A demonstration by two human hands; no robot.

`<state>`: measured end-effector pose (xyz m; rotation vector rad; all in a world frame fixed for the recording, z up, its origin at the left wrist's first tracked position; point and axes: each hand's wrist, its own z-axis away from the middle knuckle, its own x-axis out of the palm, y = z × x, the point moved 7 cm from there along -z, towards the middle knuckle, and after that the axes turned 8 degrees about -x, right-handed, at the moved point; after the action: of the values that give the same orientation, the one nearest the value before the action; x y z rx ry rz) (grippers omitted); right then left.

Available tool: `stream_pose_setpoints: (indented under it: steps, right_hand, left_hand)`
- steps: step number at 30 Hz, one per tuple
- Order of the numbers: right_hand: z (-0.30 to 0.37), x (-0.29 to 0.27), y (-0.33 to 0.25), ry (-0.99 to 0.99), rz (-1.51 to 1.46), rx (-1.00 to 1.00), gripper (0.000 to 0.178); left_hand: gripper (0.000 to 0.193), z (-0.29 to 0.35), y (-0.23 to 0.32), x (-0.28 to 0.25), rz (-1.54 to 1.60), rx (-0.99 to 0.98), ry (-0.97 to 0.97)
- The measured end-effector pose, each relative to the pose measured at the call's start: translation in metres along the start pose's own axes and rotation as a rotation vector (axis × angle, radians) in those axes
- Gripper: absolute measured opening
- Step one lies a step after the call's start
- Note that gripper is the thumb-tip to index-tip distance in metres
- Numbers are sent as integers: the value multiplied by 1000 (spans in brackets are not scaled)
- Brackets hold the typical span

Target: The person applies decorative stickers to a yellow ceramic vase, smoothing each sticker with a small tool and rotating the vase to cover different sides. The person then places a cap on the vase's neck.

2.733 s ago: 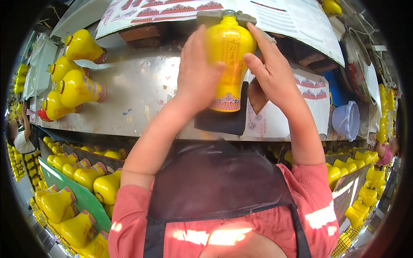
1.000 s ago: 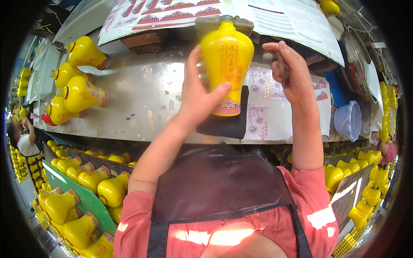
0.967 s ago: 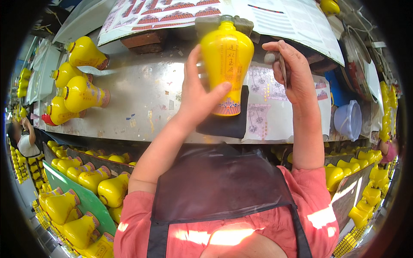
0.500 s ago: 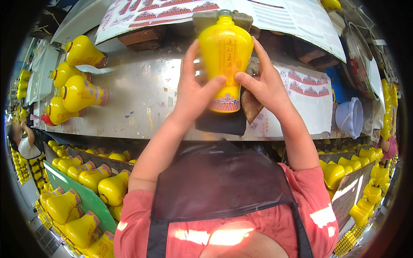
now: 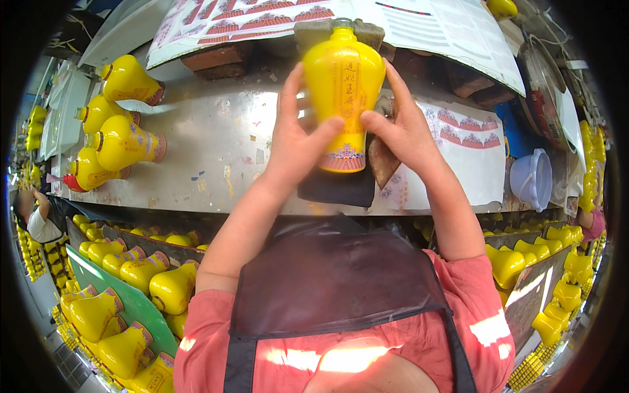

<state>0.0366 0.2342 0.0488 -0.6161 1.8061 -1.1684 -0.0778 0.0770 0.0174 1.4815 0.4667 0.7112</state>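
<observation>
A glossy yellow bottle (image 5: 344, 72) lies along the metal table, its neck pointing away from me and its patterned base toward me. My left hand (image 5: 298, 128) is closed around its left side, thumb across the lower body. On the right side my right hand (image 5: 401, 121) grips it the same way, thumb near the printed front. The bottle's neck rests against a grey-brown padded support (image 5: 304, 31). Below its base is a dark cloth or pad (image 5: 337, 190). The undersides of my fingers are partly hidden by the bottle.
Several yellow bottles (image 5: 128, 143) lie at the table's left. Printed decal sheets (image 5: 468, 131) lie to the right, and a larger sheet (image 5: 432, 33) leans at the back on bricks (image 5: 219, 60). A pale blue bucket (image 5: 532, 178) stands at the right edge. Racked bottles (image 5: 173, 288) flank me.
The bottle and both hands have barely moved, shifting very slightly toward me. The grip is the same.
</observation>
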Motion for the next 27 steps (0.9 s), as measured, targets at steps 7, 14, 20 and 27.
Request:
stream_pose_setpoints:
  steps: [7,14,20,27]
  right_hand:
    - [-13,-30,-45,88,-277,-92,31]
    - [-17,-9,-110,231,685,-892,41]
    - [43,18,-100,-85,577,-1096,26]
    - [22,-6,-36,304,159,-420,27]
  left_hand:
    - [109,1,5,4,-146,25,12]
    - [100,3,2,-1,-253,81,35]
    - [71,-2,-10,-15,-264,144,39]
    - [75,9,-1,-4,-513,299,123]
